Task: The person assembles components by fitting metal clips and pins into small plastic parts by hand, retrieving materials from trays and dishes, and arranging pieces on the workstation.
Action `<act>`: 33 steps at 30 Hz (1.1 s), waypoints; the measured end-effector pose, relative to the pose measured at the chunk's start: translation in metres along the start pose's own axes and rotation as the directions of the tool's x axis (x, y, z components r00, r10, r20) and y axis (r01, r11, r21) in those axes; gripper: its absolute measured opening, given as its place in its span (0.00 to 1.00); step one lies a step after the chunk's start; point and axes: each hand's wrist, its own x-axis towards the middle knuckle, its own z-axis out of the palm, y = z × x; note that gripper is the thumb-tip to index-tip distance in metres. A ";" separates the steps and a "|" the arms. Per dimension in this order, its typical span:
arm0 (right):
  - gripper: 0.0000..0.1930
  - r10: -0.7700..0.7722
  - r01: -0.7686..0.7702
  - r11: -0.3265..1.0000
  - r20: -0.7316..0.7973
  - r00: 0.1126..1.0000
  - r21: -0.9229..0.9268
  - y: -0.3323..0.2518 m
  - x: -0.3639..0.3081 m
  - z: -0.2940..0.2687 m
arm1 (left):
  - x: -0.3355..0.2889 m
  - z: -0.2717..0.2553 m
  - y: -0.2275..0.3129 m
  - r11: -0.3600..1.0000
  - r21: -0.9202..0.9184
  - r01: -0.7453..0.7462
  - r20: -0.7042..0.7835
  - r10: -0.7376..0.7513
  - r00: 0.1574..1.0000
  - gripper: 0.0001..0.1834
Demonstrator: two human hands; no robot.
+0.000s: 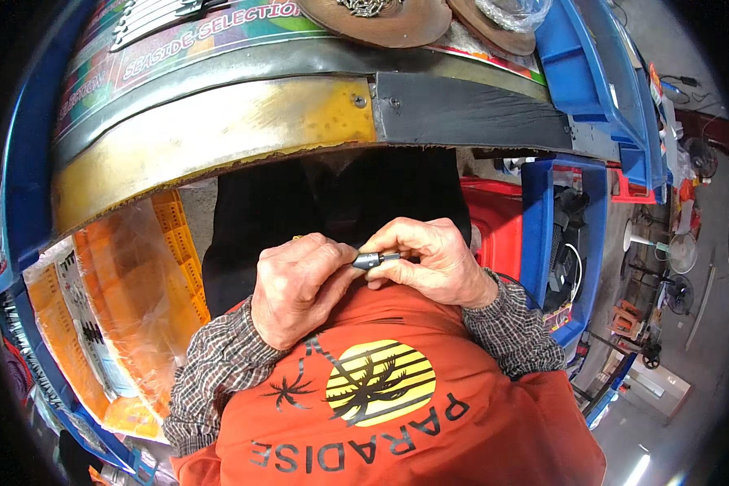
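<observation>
Close in front of my orange-red clothing, a small dark grey cylindrical piece with a narrower metal end (pixel 368 261) lies between my two hands. My left hand (pixel 300 279) has its fingers closed on the thicker left end. On the other side, my right hand (pixel 429 263) pinches the narrower end between thumb and fingers. The fingers cover both tips, so the exact kind of piece does not show. Both hands are held over my dark-clad lap, on the near side of the workbench edge (pixel 219 130).
Brown round dishes (pixel 389 24), one with a chain-like metal heap, lie on the bench. Blue bins (pixel 579 73) line its right side. An orange crate with clear plastic (pixel 138 283) stands at left. Right of my legs are a red stool-like object (pixel 498 223) and a blue crate (pixel 535 235).
</observation>
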 end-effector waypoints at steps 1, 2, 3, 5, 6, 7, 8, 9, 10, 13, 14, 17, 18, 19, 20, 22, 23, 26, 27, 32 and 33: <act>0.05 0.002 -0.002 1.000 0.002 1.000 0.003 0.000 0.000 0.001 | -0.001 0.000 0.000 1.000 0.003 -0.029 -0.009 0.029 1.000 0.11; 0.05 -0.026 0.026 0.999 0.009 1.000 -0.019 0.001 0.001 0.000 | -0.001 -0.001 0.001 1.000 0.003 -0.025 -0.009 0.025 1.000 0.11; 0.05 -0.054 0.055 0.998 0.017 0.998 -0.040 0.001 0.002 0.000 | -0.001 -0.001 0.002 1.000 0.015 -0.018 -0.007 0.018 1.000 0.10; 0.05 -0.062 0.064 0.997 0.033 0.998 -0.042 0.003 0.004 -0.001 | -0.002 -0.002 0.002 1.000 0.028 -0.009 -0.006 0.009 1.000 0.10; 0.05 -0.072 0.074 0.996 0.047 0.996 -0.045 0.005 0.004 -0.002 | -0.002 -0.002 0.001 0.999 0.028 -0.014 0.000 0.014 1.000 0.10; 0.05 -0.071 0.073 0.996 0.048 0.996 -0.043 0.006 0.004 -0.003 | -0.003 -0.002 0.000 0.999 0.027 -0.021 0.007 0.021 1.000 0.10; 0.05 -0.086 0.090 0.993 0.059 0.995 -0.071 0.008 0.004 -0.004 | -0.003 -0.002 -0.001 0.999 0.028 -0.019 0.007 0.018 1.000 0.10; 0.05 -0.100 0.106 0.990 0.071 0.992 -0.097 0.009 0.004 -0.004 | -0.003 -0.001 -0.002 0.999 0.029 -0.035 0.011 0.035 0.999 0.11; 0.05 -0.099 0.106 0.990 0.073 0.992 -0.095 0.009 0.004 -0.003 | -0.003 -0.001 -0.002 0.998 0.030 -0.051 0.014 0.051 0.999 0.11; 0.06 -0.160 0.156 0.973 -0.011 0.987 -0.173 0.011 0.004 0.000 | -0.004 0.003 0.003 0.996 0.087 -0.025 -0.049 0.030 0.998 0.11; 0.06 -0.199 0.187 0.951 -0.025 0.980 -0.244 0.012 0.004 0.001 | -0.005 0.004 0.004 0.996 0.088 -0.026 -0.050 0.031 0.998 0.11; 0.06 -0.286 0.249 0.899 -0.052 0.957 -0.360 0.012 0.004 0.003 | -0.006 0.006 0.006 0.993 0.115 -0.009 -0.100 0.020 0.995 0.12; 0.07 -0.332 0.278 0.871 -0.067 0.941 -0.404 0.012 0.004 0.004 | -0.006 0.006 0.006 0.993 0.116 -0.010 -0.102 0.022 0.995 0.12; 0.07 -0.310 0.260 0.879 -0.064 0.949 -0.401 0.013 0.004 0.004 | -0.006 0.006 0.005 0.993 0.117 -0.008 -0.103 0.020 0.994 0.12; 0.07 -0.309 0.260 0.879 -0.064 0.949 -0.400 0.014 0.003 0.004 | -0.006 0.006 0.005 0.993 0.118 -0.007 -0.104 0.019 0.994 0.12; 0.07 -0.288 0.255 0.918 -0.066 0.955 -0.304 0.015 0.004 0.003 | -0.005 0.004 0.002 0.994 0.106 -0.028 -0.085 0.037 0.996 0.12; 0.07 -0.287 0.255 0.919 -0.067 0.956 -0.302 0.014 0.003 0.003 | -0.004 0.003 0.001 0.994 0.093 -0.049 -0.066 0.056 0.996 0.12; 0.07 -0.233 0.216 0.952 -0.055 0.971 -0.215 0.017 0.002 0.003 | -0.003 0.002 0.000 0.994 0.091 -0.062 -0.057 0.067 0.996 0.12; 0.08 -0.239 0.219 0.951 -0.064 0.969 -0.220 0.019 0.002 0.003 | -0.004 0.002 0.000 0.994 0.092 -0.061 -0.056 0.066 0.996 0.12; 0.08 -0.304 0.265 0.910 -0.078 0.950 -0.319 0.014 0.007 0.002 | -0.001 0.002 0.002 0.990 0.138 -0.042 -0.099 0.056 0.994 0.12; 0.09 -0.322 0.275 0.891 -0.076 0.944 -0.360 0.014 0.007 0.000 | -0.001 0.003 0.002 0.989 0.141 -0.044 -0.102 0.059 0.993 0.12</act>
